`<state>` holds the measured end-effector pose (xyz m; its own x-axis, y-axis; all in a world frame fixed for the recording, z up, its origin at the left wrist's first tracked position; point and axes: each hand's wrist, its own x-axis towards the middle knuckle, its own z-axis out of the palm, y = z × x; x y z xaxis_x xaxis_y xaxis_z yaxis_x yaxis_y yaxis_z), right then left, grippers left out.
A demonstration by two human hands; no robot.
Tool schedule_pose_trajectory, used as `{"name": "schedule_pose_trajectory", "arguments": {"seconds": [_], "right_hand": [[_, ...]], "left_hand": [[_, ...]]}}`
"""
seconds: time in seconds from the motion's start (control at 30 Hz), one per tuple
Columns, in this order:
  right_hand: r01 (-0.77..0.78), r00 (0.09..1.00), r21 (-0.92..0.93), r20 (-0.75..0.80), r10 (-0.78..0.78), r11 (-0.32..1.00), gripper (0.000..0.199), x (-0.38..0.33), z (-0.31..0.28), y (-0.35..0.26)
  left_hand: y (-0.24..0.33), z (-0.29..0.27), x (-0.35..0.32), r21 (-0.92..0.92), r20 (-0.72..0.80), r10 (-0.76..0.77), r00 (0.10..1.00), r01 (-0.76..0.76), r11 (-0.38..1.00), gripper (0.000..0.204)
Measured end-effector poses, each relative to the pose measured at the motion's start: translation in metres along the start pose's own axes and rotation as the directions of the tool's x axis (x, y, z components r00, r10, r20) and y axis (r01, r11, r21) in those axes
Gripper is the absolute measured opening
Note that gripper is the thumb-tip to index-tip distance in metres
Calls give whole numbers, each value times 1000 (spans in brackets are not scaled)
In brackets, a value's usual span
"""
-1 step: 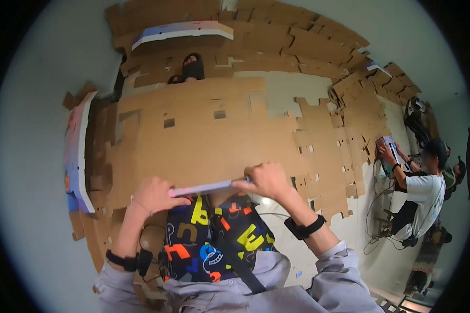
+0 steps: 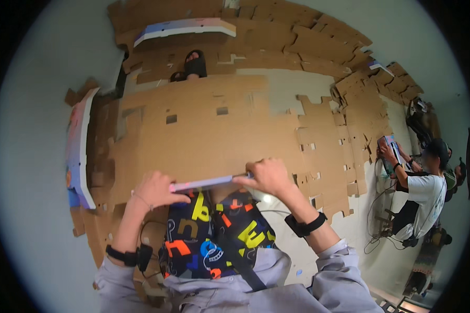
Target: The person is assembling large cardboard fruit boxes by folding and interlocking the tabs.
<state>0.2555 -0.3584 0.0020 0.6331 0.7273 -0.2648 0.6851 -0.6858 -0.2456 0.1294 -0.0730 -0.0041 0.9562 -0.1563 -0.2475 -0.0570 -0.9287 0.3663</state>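
Note:
In front of my lap, both my hands grip a thin cardboard piece, whose narrow lilac edge turns pink at its left end. My left hand is closed on the left end, thumb pointing inward along it. At the right end my right hand is closed, its thumb also laid inward along the edge. The fingers of both hands are partly hidden. Just beyond spreads a large brown cardboard sheet with two small square holes; whether the held edge belongs to it, I cannot tell.
Printed cardboard pieces with white edges stand at the left and far side. Cut brown cardboard covers much of the floor. A foot in a dark sandal shows beyond the sheet. At right, a person handles a colourful box.
My hands and the lilac edge have shifted very slightly upward in the picture. The surroundings have also shifted a little; both grips look unchanged.

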Motion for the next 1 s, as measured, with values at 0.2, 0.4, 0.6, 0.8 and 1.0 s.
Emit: {"name": "schedule_pose_trajectory", "arguments": {"seconds": [0.2, 0.4, 0.6, 0.8, 1.0], "right_hand": [[216, 913, 77, -369, -174, 973, 59, -31, 20, -3], [63, 953, 179, -303, -6, 982, 69, -85, 57, -21], [39, 964, 187, -266, 12, 982, 64, -79, 44, -18], [71, 995, 21, -73, -69, 997, 61, -23, -1, -5], [-17, 997, 86, 83, 10, 996, 62, 56, 17, 18]], "left_hand": [[31, 29, -33, 44, -213, -80, 974, 91, 995, 48], [75, 67, -76, 129, -391, -72, 918, 132, 983, 62], [75, 39, -75, 48, -303, -58, 951, 76, 996, 44], [29, 10, -25, -97, 212, -143, 967, 166, 981, 42], [-23, 16, 44, -91, 145, -78, 986, 92, 992, 57]]}}
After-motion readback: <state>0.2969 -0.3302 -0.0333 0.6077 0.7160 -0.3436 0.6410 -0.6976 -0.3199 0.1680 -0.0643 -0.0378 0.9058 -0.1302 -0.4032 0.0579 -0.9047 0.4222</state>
